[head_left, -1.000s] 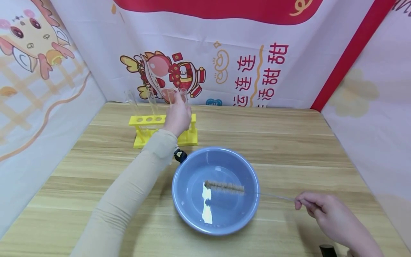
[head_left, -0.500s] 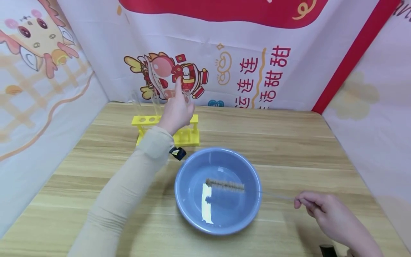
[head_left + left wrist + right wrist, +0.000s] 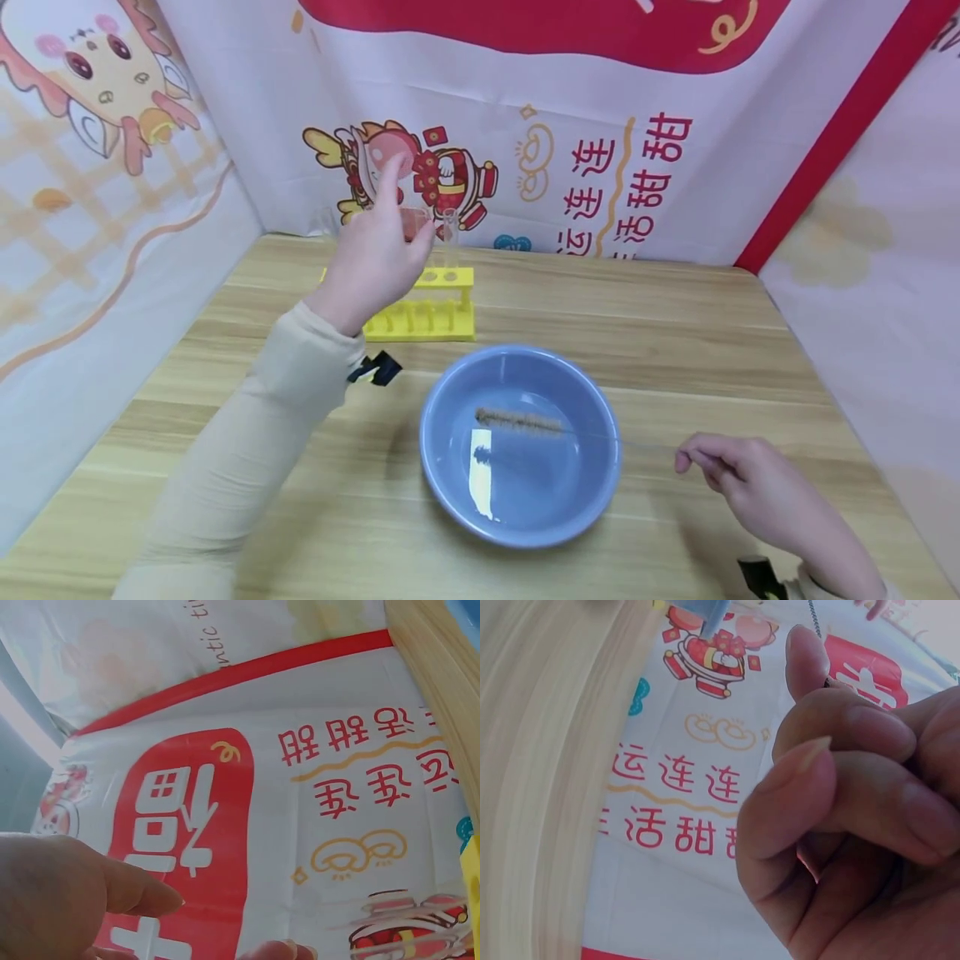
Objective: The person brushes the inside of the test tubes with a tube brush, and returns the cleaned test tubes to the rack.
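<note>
In the head view my left hand [image 3: 371,262] hovers in front of the yellow test tube rack [image 3: 446,332], index finger and thumb extended, holding nothing visible. The hand covers the rack's left part. Clear test tubes stand in the rack, one [image 3: 449,233] at its right end. In the left wrist view the rack's edge [image 3: 472,877] shows at the right border. My right hand [image 3: 742,475] pinches the thin wire handle of a bristly test tube brush [image 3: 517,421]. The brush head lies over the inside of the blue basin [image 3: 441,492]. Curled fingers show in the right wrist view, with the twisted wire [image 3: 814,619] above them.
The basin stands mid-table, right in front of the rack. Printed cloth [image 3: 675,192] walls in the wooden table [image 3: 697,333] at the back and both sides. Dark wrist-camera pieces [image 3: 378,368] hang below the sleeves.
My left hand has drawn back from the right-hand tubes, leftward and nearer, its fingers spreading from a grasp. The right hand and brush have barely shifted. The head view has moved slightly.
</note>
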A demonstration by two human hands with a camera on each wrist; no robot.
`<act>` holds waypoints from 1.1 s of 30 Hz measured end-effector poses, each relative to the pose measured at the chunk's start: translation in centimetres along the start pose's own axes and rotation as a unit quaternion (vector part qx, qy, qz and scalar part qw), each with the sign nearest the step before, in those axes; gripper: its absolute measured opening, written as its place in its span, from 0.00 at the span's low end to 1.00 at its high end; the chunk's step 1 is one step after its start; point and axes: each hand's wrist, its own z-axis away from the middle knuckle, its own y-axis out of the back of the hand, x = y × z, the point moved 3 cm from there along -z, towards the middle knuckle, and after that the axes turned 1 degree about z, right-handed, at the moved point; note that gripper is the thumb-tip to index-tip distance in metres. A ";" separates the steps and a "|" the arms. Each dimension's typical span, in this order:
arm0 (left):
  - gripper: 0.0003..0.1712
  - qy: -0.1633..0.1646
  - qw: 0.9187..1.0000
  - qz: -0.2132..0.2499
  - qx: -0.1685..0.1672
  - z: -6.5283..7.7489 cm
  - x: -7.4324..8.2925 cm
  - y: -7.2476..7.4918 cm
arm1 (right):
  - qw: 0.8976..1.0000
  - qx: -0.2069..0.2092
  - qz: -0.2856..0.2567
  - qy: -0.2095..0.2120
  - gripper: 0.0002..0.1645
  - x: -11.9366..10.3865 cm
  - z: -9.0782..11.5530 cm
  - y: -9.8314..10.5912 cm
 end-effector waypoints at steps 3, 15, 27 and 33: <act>0.45 -0.016 1.000 -0.010 -0.006 1.2 -0.4 0.6 | 1.000 -0.004 0.004 0.004 0.26 -0.1 -0.6 -0.1; 0.46 -0.038 0.995 -0.066 -0.068 6.4 -4.9 0.6 | 0.999 -0.033 0.021 0.019 0.25 -0.9 -2.7 -0.7; 0.43 -0.085 0.990 -0.071 -0.092 11.2 -9.6 -1.0 | 0.995 -0.094 0.031 0.007 0.21 -1.6 -3.7 -2.0; 0.43 -0.089 0.988 -0.062 -0.108 12.3 -10.4 -1.4 | 0.994 -0.106 0.028 0.011 0.20 -1.6 -4.1 -2.3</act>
